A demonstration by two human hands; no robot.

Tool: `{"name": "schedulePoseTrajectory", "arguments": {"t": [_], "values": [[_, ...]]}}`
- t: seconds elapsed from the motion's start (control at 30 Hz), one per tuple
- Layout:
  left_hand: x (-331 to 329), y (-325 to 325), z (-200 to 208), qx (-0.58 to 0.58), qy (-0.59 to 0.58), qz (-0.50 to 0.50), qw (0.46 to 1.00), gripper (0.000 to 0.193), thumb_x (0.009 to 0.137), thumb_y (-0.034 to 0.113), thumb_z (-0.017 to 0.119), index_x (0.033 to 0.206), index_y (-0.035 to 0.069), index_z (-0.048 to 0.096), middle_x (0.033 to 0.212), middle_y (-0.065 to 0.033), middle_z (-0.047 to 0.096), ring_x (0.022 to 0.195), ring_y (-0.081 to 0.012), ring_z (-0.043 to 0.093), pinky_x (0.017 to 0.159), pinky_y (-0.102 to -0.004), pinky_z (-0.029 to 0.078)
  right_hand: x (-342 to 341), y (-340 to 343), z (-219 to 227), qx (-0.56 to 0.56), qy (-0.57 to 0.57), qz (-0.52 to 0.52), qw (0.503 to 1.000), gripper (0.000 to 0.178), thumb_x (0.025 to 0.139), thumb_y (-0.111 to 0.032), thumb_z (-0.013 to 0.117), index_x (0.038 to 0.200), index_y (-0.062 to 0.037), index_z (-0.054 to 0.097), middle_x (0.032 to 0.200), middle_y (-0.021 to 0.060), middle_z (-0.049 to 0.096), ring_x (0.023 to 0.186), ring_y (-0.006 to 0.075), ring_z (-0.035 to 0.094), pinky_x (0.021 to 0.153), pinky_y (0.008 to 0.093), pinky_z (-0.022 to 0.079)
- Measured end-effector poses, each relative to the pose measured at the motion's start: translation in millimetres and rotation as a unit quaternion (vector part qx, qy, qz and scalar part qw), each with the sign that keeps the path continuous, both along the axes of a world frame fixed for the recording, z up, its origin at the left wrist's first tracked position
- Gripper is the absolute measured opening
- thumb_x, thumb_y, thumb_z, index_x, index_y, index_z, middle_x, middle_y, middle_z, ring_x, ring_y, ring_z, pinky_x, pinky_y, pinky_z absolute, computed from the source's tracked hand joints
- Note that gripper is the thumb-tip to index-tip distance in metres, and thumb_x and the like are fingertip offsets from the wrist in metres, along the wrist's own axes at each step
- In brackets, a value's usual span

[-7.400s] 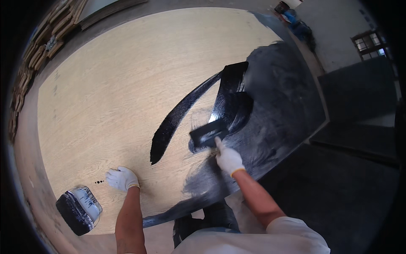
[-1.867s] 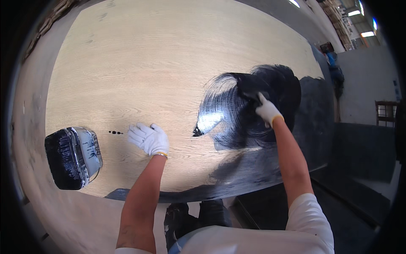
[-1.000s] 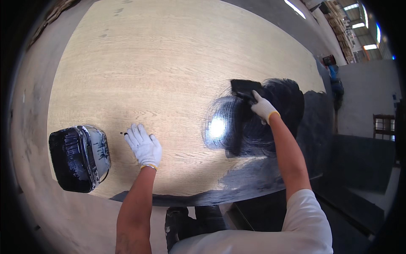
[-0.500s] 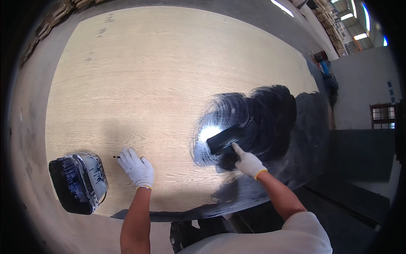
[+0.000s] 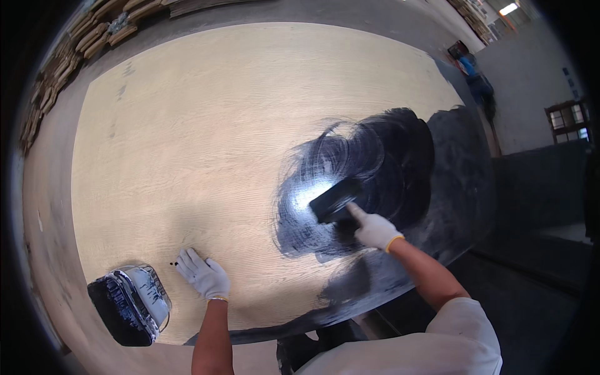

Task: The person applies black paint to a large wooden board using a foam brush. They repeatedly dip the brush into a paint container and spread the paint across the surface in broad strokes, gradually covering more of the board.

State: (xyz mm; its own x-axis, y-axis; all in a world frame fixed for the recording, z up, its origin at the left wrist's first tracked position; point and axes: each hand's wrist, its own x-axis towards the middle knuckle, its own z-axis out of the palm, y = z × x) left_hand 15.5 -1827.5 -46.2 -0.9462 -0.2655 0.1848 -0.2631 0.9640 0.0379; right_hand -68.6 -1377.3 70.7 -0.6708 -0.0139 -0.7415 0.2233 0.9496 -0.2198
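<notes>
A big wood-grained board (image 5: 187,144) lies flat before me, its right part spread with dark paint (image 5: 406,162). My right hand (image 5: 377,231), in a white knit glove with a yellow cuff, grips a black rectangular paint pad (image 5: 335,200). One finger stretches along the pad's top, and the other fingers are mostly hidden beneath the hand. The pad rests on the wet paint beside a bright glare. On bare wood at the near left, my gloved left hand (image 5: 204,275) lies flat with fingers stretched out, holding nothing. Small dark drops sit by its fingertips.
A paint-smeared bucket (image 5: 128,306) stands at the board's near left corner, left of my left hand. Stacked wooden boards (image 5: 94,31) line the far left floor. Dark panels (image 5: 544,200) and a pale wall (image 5: 531,100) are at the right.
The view has shifted, so the board and bucket sit differently in the picture. The dark paint shows fresh strokes toward the left and top. My left hand stays flat on the wood.
</notes>
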Motion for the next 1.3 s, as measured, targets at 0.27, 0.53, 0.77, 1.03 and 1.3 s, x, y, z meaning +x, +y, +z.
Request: {"name": "schedulePoseTrajectory", "arguments": {"t": [0.27, 0.53, 0.77, 1.03, 1.3], "values": [[-6.8, 8.2, -3.6, -0.013, -0.036, -0.018, 0.999, 0.062, 0.097, 0.02, 0.052, 0.152, -0.005, 0.037, 0.16, -0.0277, 0.036, 0.148, -0.0438, 0.031, 0.124, -0.0546, 0.021, -160.3, 38.7, -21.0, -0.034, 0.071, -0.13, 0.988, 0.076, 0.091, -0.006, 0.048, 0.163, -0.0237, 0.03, 0.133, 0.0286, 0.063, 0.118, 0.0435, 0.066, 0.097, 0.0474, 0.055], [-0.6, 2.9, -8.4, -0.059, -0.025, -0.002, 0.998, 0.056, 0.099, 0.019, 0.048, 0.149, -0.005, 0.042, 0.157, -0.0247, 0.042, 0.147, -0.0422, 0.035, 0.123, -0.052, 0.025, -62.5, 83.2, -5.2, 0.041, 0.12, -0.142, 0.982, 0.075, 0.092, -0.011, 0.047, 0.162, -0.0305, 0.032, 0.135, 0.0245, 0.064, 0.127, 0.0383, 0.062, 0.109, 0.042, 0.047], [-3.8, 11.5, -7.2, -0.03, -0.06, 0.006, 0.998, 0.058, 0.099, 0.021, 0.048, 0.151, -0.004, 0.04, 0.158, -0.0243, 0.041, 0.147, -0.0416, 0.035, 0.124, -0.0527, 0.024, 78.0, 240.4, -4.6, 0.082, 0.09, -0.398, 0.909, 0.081, 0.091, -0.01, 0.056, 0.164, -0.0268, 0.026, 0.098, 0.0184, 0.07, 0.08, 0.0294, 0.069, 0.067, 0.0473, 0.056], [-3.1, 2.3, -11.1, -0.058, -0.072, 0.027, 0.995, 0.059, 0.099, 0.025, 0.047, 0.151, -0.002, 0.04, 0.158, -0.0232, 0.041, 0.147, -0.0408, 0.035, 0.123, -0.0532, 0.023, 234.4, -126.9, 27.7, -0.053, -0.062, -0.219, 0.972, 0.084, 0.089, -0.011, 0.051, 0.166, -0.0222, 0.018, 0.113, 0.0313, 0.069, 0.103, 0.0455, 0.069, 0.095, 0.0513, 0.052], [-6.6, 11.3, -19.4, -0.028, -0.023, 0.013, 0.999, 0.061, 0.097, 0.028, 0.052, 0.149, 0.0, 0.041, 0.158, -0.0235, 0.041, 0.147, -0.0413, 0.034, 0.122, -0.0576, 0.022, 225.9, -23.4, -9.4, 0.057, 0.1, -0.307, 0.945, 0.069, 0.099, -0.016, 0.049, 0.163, -0.0272, 0.027, 0.113, 0.0285, 0.071, 0.102, 0.0431, 0.07, 0.092, 0.0493, 0.054]]}}
